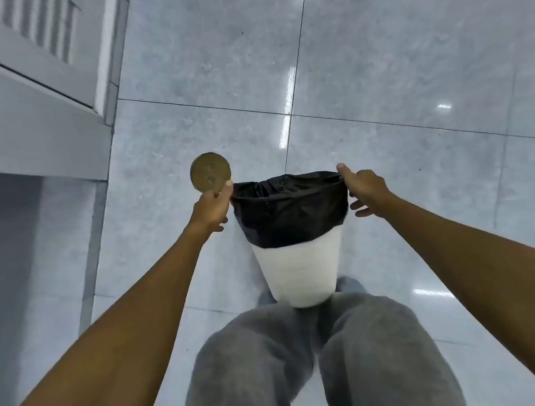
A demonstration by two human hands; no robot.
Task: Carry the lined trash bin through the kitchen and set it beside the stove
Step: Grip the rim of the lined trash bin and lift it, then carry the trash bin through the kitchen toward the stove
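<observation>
A white trash bin [299, 269] with a black liner bag [289, 213] folded over its rim hangs in front of my legs, lifted off the floor. My left hand [211, 207] grips the rim on the left side. My right hand [365, 191] grips the rim on the right, thumb over the edge and the lower fingers spread. The inside of the bin is dark and I cannot see into it.
A round brass floor drain cover [210, 172] lies in the grey tiled floor [375, 47] just past my left hand. A white cabinet or door with louvres [35, 45] runs along the left. My grey trouser legs [322, 360] fill the bottom.
</observation>
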